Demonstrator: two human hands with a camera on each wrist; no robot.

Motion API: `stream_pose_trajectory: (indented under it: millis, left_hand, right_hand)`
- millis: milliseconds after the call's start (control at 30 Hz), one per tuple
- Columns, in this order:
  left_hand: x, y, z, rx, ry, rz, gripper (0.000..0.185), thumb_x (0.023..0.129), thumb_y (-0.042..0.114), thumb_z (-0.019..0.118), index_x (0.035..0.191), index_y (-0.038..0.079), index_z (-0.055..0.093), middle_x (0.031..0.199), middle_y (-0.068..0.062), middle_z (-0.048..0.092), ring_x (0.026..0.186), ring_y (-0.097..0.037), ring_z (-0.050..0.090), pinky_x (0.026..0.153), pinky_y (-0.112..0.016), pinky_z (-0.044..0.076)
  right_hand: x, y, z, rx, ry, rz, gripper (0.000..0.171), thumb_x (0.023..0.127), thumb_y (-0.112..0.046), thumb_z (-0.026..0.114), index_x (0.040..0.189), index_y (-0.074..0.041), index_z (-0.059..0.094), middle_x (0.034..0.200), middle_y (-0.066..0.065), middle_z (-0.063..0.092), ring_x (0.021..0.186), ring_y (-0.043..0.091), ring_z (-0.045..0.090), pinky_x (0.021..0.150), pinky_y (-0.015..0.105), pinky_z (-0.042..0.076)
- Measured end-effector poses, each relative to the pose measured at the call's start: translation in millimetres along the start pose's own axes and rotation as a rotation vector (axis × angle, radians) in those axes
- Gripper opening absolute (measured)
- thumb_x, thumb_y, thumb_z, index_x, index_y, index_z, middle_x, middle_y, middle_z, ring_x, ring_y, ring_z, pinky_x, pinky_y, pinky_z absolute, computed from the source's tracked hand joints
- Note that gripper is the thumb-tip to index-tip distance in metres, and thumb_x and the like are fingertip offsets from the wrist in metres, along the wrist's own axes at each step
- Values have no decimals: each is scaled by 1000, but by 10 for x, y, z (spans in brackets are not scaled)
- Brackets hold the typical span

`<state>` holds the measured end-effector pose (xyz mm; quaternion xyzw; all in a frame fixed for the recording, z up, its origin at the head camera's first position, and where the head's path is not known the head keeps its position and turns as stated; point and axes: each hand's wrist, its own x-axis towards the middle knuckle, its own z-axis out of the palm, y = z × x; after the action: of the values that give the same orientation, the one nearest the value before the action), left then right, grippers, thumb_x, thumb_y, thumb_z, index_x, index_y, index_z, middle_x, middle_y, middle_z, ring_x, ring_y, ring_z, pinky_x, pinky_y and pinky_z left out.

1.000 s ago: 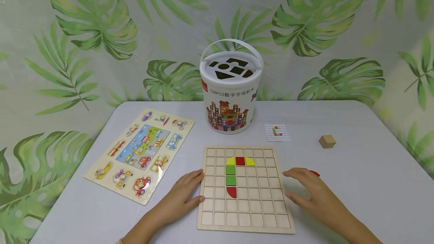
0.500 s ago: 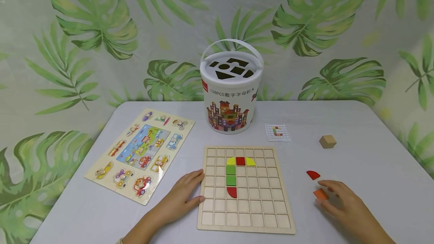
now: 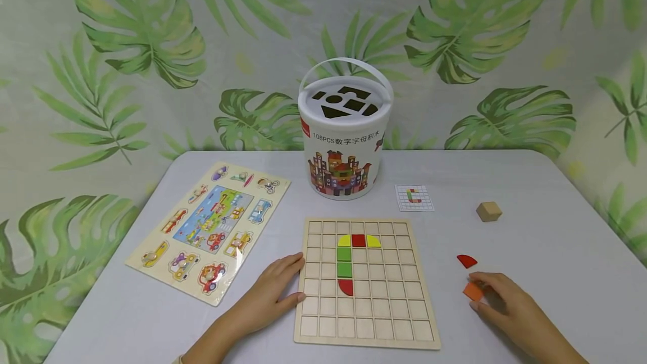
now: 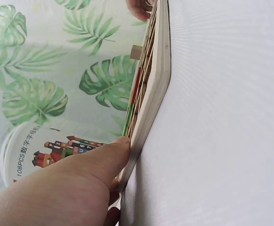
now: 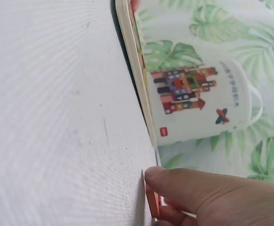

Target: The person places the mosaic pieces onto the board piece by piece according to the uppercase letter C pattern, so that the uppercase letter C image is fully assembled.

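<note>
A person's right hand (image 3: 505,302) is pinching an orange tile (image 3: 473,291) between thumb and fingertips, just off the table (image 3: 556,274) and to the right of the grid board (image 3: 366,330). The left hand (image 3: 270,291) is lying flat with relaxed fingers, steadying the board's left edge. On the board, yellow, red and green pieces are forming a partial letter; a red quarter-round (image 3: 466,260) is waiting near the orange tile, and a plain cube (image 3: 488,210) is sitting well apart, farther back. By the look of it, the tile would best be carried level and lowered square into one cell while the left hand is bracing the board. The pattern card (image 3: 414,197) is lying beside the tub (image 3: 343,139), whose label is reading "108PCS" followed by Chinese characters. A vehicle puzzle (image 3: 209,229) is resting at left.
</note>
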<state>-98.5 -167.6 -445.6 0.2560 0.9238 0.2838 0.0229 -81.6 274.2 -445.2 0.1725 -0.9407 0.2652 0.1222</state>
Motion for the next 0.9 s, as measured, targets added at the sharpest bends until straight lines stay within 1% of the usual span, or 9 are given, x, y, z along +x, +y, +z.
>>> stream_pose_trajectory:
  millis: [100, 167, 233, 300, 367, 500, 667, 800, 900]
  left_hand:
    - [-4, 4, -2, 1, -2, -1, 62, 88, 40, 54, 138, 7, 36, 144, -3, 28, 131, -23, 22, 105, -41, 20]
    - [-6, 8, -4, 0, -3, -4, 63, 88, 40, 54, 138, 8, 35, 144, -3, 28, 131, -23, 22, 105, -41, 20]
    - [-6, 10, -5, -1, -3, -6, 63, 88, 40, 55, 138, 8, 35, 144, -3, 28, 131, -23, 22, 105, -41, 19]
    - [-7, 11, -5, -1, -4, -7, 63, 88, 40, 55, 138, 8, 35, 144, -3, 28, 131, -23, 22, 105, -41, 19]
    - [-7, 10, -4, 0, -3, -7, 63, 88, 39, 55, 138, 8, 35, 144, -3, 28, 131, -23, 22, 105, -41, 20]
    - [-6, 2, 0, 5, 1, -2, 63, 88, 39, 55, 138, 8, 35, 144, -3, 28, 131, -22, 22, 105, -41, 20]
    - [-5, -8, 2, 0, 0, -5, 63, 88, 40, 54, 138, 8, 35, 144, -2, 27, 131, -22, 21, 105, -41, 20]
    - [-3, -6, -1, -5, 0, -3, 63, 88, 40, 54, 138, 8, 35, 144, -2, 27, 131, -22, 21, 105, -41, 20]
    - [-3, -4, -2, -5, 0, 2, 63, 88, 40, 54, 138, 8, 35, 144, -2, 27, 131, -22, 21, 105, -41, 20]
  right_hand:
    - [1, -9, 5, -5, 33, 7, 35, 67, -10, 78, 97, -9, 61, 93, -4, 55, 86, -2, 47, 76, -1, 29]
    - [3, -23, 3, -5, 28, 31, 30, 67, -10, 78, 93, -11, 61, 91, -6, 54, 83, -1, 48, 74, -1, 30]
    - [14, -44, -1, -7, 11, 51, 28, 69, -11, 77, 92, -13, 62, 90, -8, 53, 82, 0, 48, 73, 0, 31]
    - [30, -80, -7, -5, 0, 44, 28, 69, -11, 77, 93, -14, 61, 90, -10, 53, 82, 1, 48, 72, 1, 32]
    - [60, -129, -12, -1, 4, 3, 31, 69, -9, 77, 94, -15, 61, 91, -11, 53, 81, 2, 48, 71, 2, 34]
    - [153, -274, -6, 41, 50, -151, 43, 62, 3, 77, 98, -13, 59, 94, -11, 54, 82, 3, 49, 71, 7, 38]
    - [299, -492, 50, 100, 57, -267, 47, 61, 4, 76, 101, -12, 59, 99, -10, 56, 88, 4, 50, 77, 6, 37]
    - [397, -661, 123, 129, 21, -302, 44, 65, 0, 76, 102, -14, 59, 101, -11, 55, 90, 6, 52, 81, 7, 36]
    - [455, -790, 187, 129, -23, -284, 38, 69, -7, 76, 102, -18, 61, 103, -15, 54, 91, 5, 52, 80, 11, 40]
